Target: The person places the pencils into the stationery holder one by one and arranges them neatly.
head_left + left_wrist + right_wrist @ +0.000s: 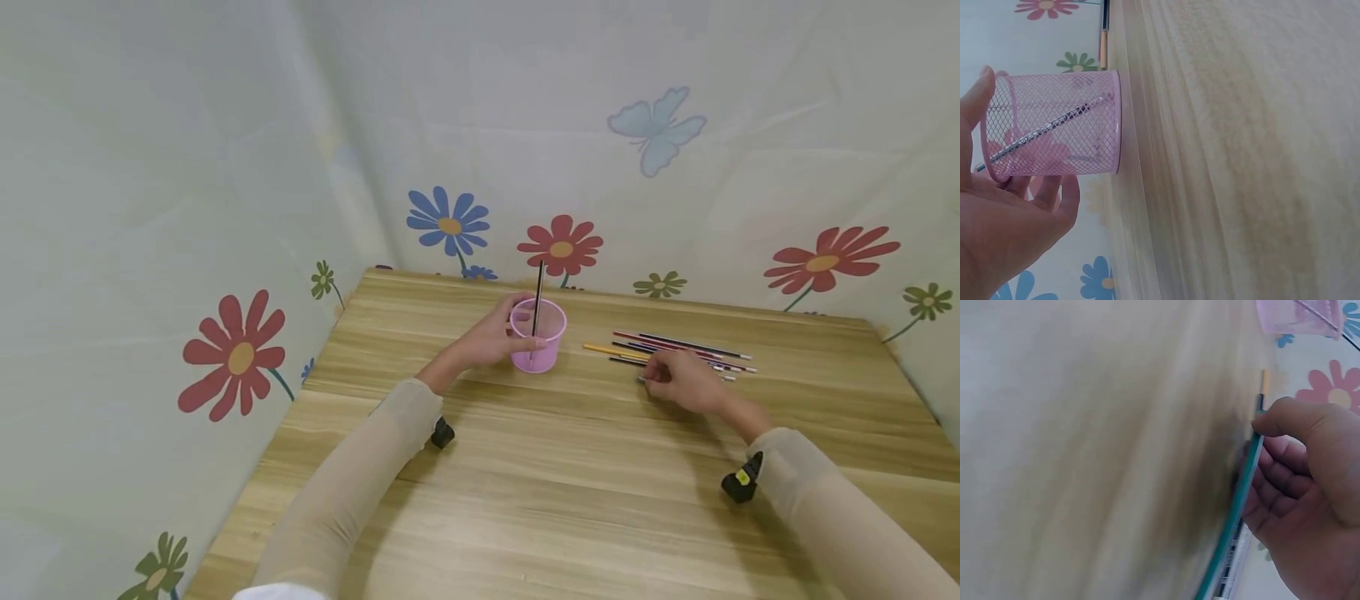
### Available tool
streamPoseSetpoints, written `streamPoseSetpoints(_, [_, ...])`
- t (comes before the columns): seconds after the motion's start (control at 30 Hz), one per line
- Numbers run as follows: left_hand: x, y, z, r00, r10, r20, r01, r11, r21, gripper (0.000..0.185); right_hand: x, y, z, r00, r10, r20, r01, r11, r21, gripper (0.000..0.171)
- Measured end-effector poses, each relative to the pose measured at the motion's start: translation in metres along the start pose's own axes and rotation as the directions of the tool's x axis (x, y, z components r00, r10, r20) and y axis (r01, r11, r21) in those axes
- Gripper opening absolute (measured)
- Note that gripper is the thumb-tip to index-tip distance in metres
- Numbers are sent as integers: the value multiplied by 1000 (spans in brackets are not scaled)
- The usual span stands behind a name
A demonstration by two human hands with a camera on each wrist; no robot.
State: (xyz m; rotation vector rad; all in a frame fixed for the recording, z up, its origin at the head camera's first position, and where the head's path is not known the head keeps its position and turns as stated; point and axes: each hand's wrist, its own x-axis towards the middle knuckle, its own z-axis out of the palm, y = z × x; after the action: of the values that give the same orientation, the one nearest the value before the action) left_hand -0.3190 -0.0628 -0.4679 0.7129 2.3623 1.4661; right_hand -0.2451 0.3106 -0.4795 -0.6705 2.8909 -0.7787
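A pink mesh cup [537,335] [1060,122] stands on the wooden table [570,467] with one dark pencil [537,298] [1047,128] upright in it. My left hand [497,337] [1007,212] holds the cup's side, fingers curled round it. To the right lies a row of several coloured pencils [678,350]. My right hand [682,382] [1310,487] is at the near edge of that row and pinches a green pencil [1235,512] against the table, thumb on top. A yellow pencil [611,350] [1264,381] lies nearest the cup.
Flower-patterned fabric walls [225,208] close in the table on the left, back and right. Black wrist camera mounts [741,482] sit on both sleeves. Bare wood [555,500] spreads across the table's front half.
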Motion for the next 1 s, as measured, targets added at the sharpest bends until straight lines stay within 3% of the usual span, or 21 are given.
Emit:
streamPoseSetpoints(0.1, [0, 0, 0, 1000, -2, 1, 2, 1000, -3, 97, 3, -5, -9, 1000, -12, 22, 11, 1000, 13, 7])
streamPoseSetpoints(0.3, [-1, 3, -1, 1000, -5, 6, 5, 1000, 2, 97, 12, -18, -31, 998, 14, 59, -22, 991, 133, 4])
streamPoseSetpoints(0.53, [-1, 3, -1, 1000, -11, 3, 11, 1000, -1, 97, 26, -34, -51, 999, -35, -34, 42, 976, 212, 7])
streamPoseSetpoints(0.83, [1, -1, -1, 1000, -8, 6, 8, 1000, -5, 99, 46, -59, -68, 992, -22, -127, 48, 977, 206, 15])
streamPoseSetpoints(1.0, [1, -1, -1, 1000, -7, 4, 7, 1000, -2, 98, 58, -77, -75, 988, -15, -153, 56, 962, 268, 16])
